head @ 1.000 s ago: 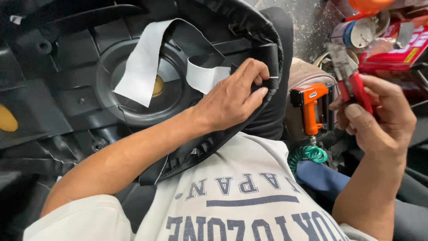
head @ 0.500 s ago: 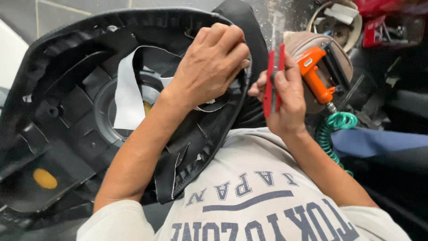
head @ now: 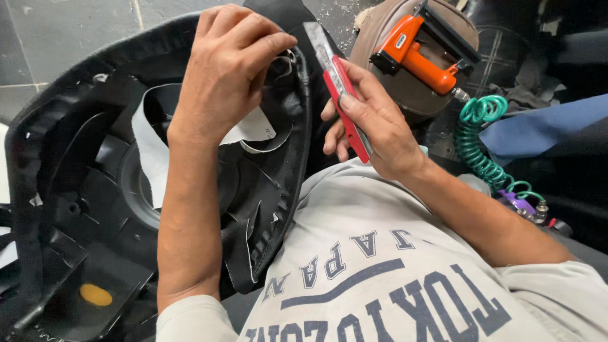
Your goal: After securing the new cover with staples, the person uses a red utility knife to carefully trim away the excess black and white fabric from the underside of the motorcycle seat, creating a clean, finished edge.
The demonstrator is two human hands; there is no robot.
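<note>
In the head view, the upturned black seat base (head: 76, 209) lay across the person's lap, its underside up, and everything else is best placed from its near rim. The left hand (head: 231, 69) was clenched on that rim at the top of the seat, fingers curled over the folded black cover (head: 297, 145) and pinching it against the plastic edge. The right hand (head: 373, 126) sat just to the right of the same rim, closed round a red utility knife (head: 345, 104). The knife's long axis ran from the palm up and to the left, so its bare blade tip stood close beside the left hand's fingertips, with only a narrow gap between steel and knuckles. The right hand was thus the nearer to the cover's free edge, which ran down the seat's right side toward the grey printed shirt (head: 380, 278). Inside the rim, a white strip of material (head: 152, 152) looped across the round hollow of the base, under the left forearm. An orange spot (head: 95, 294) showed at the base's lower left. Beyond the rim to the right, an orange pneumatic stapler (head: 415, 50) rested on a brown padded form (head: 411, 88), with a green coiled air hose (head: 481, 139) trailing down and away. Open room lay mainly right of the rim; leftward the seat filled the view.
</note>
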